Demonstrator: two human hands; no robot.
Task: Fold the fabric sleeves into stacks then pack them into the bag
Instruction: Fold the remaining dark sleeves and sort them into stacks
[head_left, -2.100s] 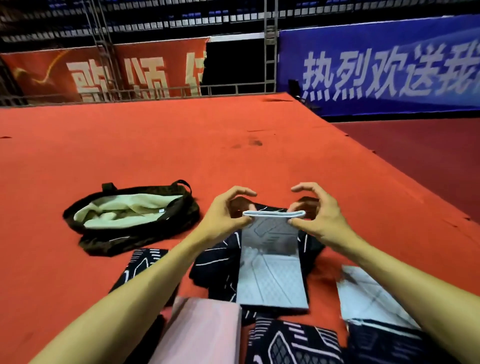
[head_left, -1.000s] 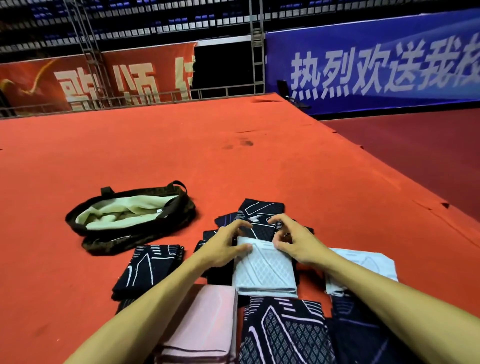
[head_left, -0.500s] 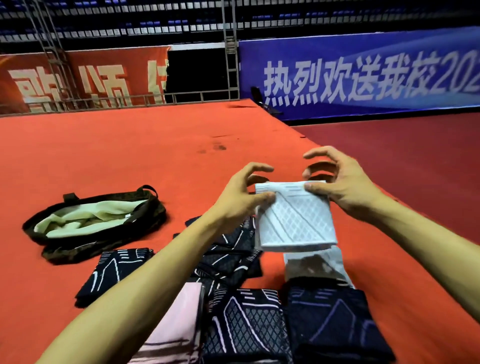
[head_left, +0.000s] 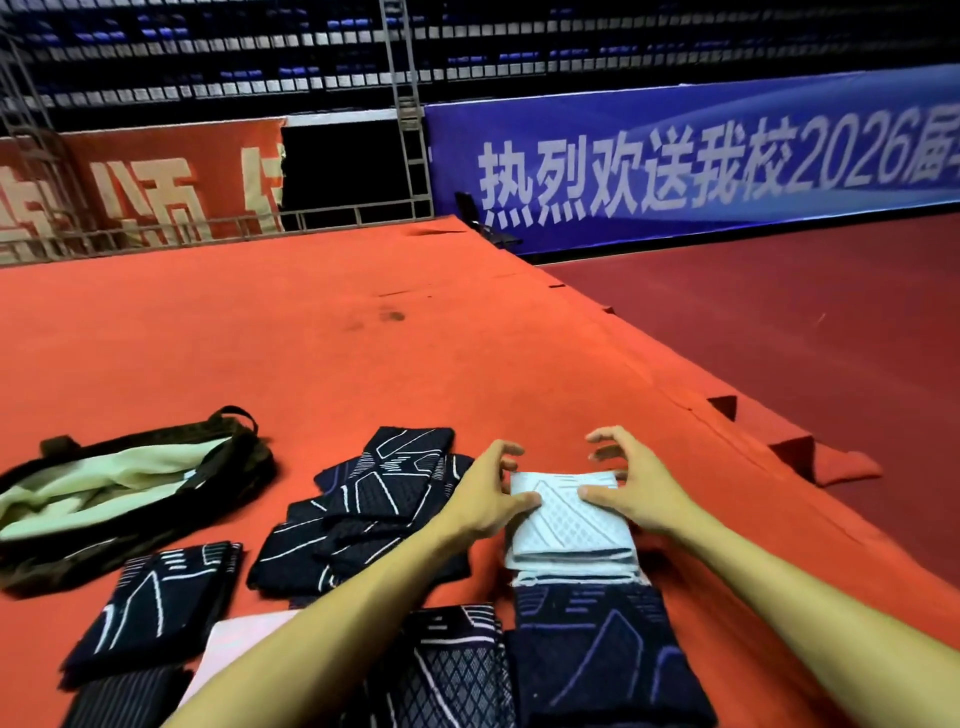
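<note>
Head view shows my left hand (head_left: 485, 501) and right hand (head_left: 636, 493) both on the folded white sleeve (head_left: 569, 527), one at each far corner. My thumbs are flat on its top face and my fingers (head_left: 506, 450) curl over the far edge, so I am grasping it, not letting go. It lies directly beneath my fingers, folded edges toward me. It is squared over a pale layer on the red carpet (head_left: 363, 364) that I think is another white sleeve, though it may be part of the same fold. Just nearer me sits a dark folded stack (head_left: 597, 649), touching that layer. The loose heap of dark sleeves (head_left: 363, 514) lies immediately left of my left fingers, its long axis running away from me, so the left hand is nearer for the next pick. The bag (head_left: 119, 493) is well off to the left beyond the heap, mouth open, lying lengthwise left to right. I judge that packing is some way off and more folding comes first.
</note>
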